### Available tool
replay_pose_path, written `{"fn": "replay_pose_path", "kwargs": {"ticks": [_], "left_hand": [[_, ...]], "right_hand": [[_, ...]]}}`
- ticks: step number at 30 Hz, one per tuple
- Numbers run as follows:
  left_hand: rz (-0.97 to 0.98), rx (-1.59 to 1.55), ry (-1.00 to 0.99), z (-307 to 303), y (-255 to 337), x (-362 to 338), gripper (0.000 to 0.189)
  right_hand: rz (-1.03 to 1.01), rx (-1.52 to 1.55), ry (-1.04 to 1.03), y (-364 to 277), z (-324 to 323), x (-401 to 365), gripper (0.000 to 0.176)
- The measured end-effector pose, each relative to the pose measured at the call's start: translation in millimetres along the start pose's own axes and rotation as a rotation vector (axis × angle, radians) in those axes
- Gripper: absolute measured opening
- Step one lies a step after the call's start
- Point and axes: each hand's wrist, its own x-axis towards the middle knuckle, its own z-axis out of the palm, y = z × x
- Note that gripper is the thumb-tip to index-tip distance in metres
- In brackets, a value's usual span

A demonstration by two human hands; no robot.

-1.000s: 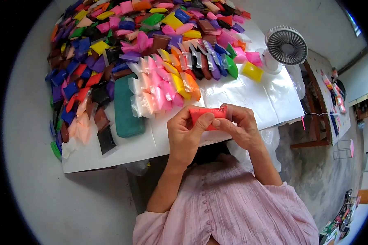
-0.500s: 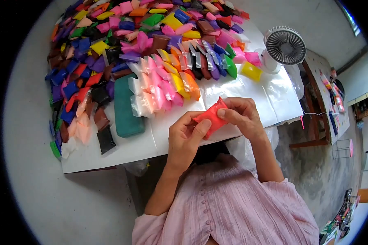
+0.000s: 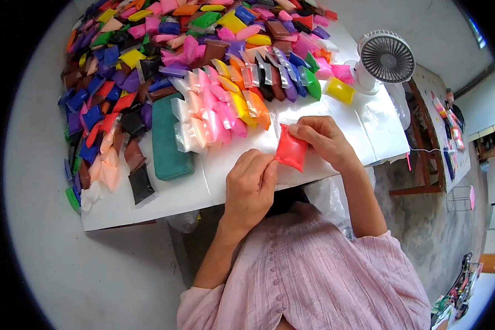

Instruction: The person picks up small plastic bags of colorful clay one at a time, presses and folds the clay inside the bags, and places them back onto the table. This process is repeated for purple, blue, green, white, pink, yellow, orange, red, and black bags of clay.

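Observation:
A small red packet [image 3: 291, 149], soft and pillow-shaped, is held up in front of me over the near edge of the table. My left hand [image 3: 249, 184] pinches its lower left corner, fingers curled closed. At its upper edge my right hand [image 3: 320, 140] grips it between thumb and fingers. Just beyond my hands lie overlapping rows of clear-ended packets: pale peach ones [image 3: 190, 124], pink ones [image 3: 220, 113], yellow ones [image 3: 241, 109] and orange ones [image 3: 257, 110]. A dark green block [image 3: 171, 140] lies left of these rows.
A large heap of coloured packets [image 3: 143, 55] covers the back and left of the white-covered table [image 3: 214, 190]. A white fan [image 3: 386, 58] stands at the right, with a single yellow packet [image 3: 340, 91] near its base. Another table [image 3: 432, 93] is farther right.
The red packet has turned more upright. My left hand has shifted from its face to a lower corner, and my right hand has moved up to its top edge.

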Motion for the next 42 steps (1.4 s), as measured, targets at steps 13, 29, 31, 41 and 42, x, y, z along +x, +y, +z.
{"fn": "replay_pose_path", "kwargs": {"ticks": [13,29,31,41,42], "left_hand": [[0.018,0.097,0.046,11,-2,1,0.006],[0.341,0.363,0.114,16,7,-5,0.017],[0.402,0.392,0.123,17,4,-6,0.015],[0.595,0.439,0.076,6,-5,-3,0.024],[0.591,0.436,0.077,6,-5,-2,0.025]], "right_hand": [[-0.473,-0.602,0.181,11,17,-49,0.017],[-0.842,-0.742,0.510,16,29,-54,0.023],[-0.863,-0.776,0.539,20,28,-58,0.019],[0.195,0.487,0.021,-5,7,-51,0.033],[0.229,0.520,-0.011,-6,8,-49,0.032]]}}
